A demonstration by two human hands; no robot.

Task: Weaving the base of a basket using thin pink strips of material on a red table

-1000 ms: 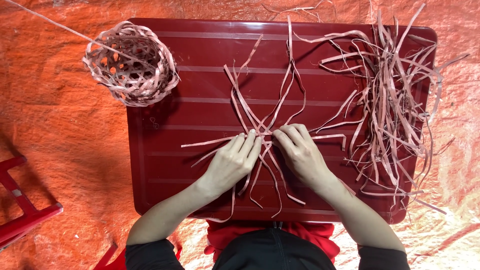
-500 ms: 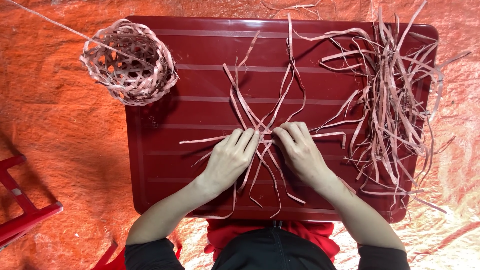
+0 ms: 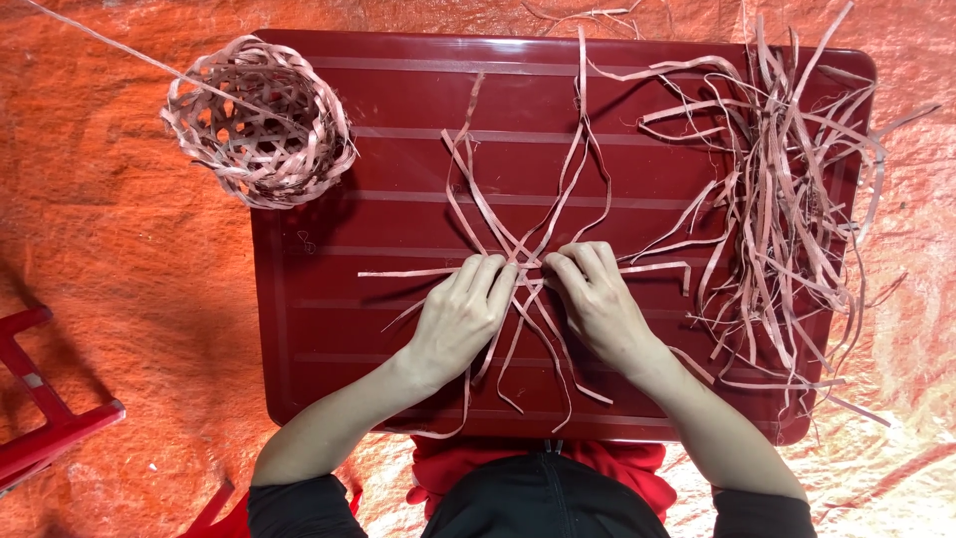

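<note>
Fingers of both the left hand (image 3: 460, 317) and right hand (image 3: 596, 299) pinch crossed strips (image 3: 528, 261) fanning lengthwise away across the table (image 3: 329, 329).

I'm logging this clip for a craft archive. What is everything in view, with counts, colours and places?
Low table: one, dark red plastic, centre of the view.
Crossed strips: a handful, pale pink, fanned out on the table from under the fingertips.
Loose strip pile: one tangled heap, too many to count, pale pink, right end of the table.
Woven basket: one, pale pink, open weave, table's far left corner.
Ground sheet: one, orange, under everything.
Stool: one, red, partly seen at the left edge.
Left hand: pressing on the crossing of the strips.
Right hand: fingertips on the same crossing, beside the left.
</note>
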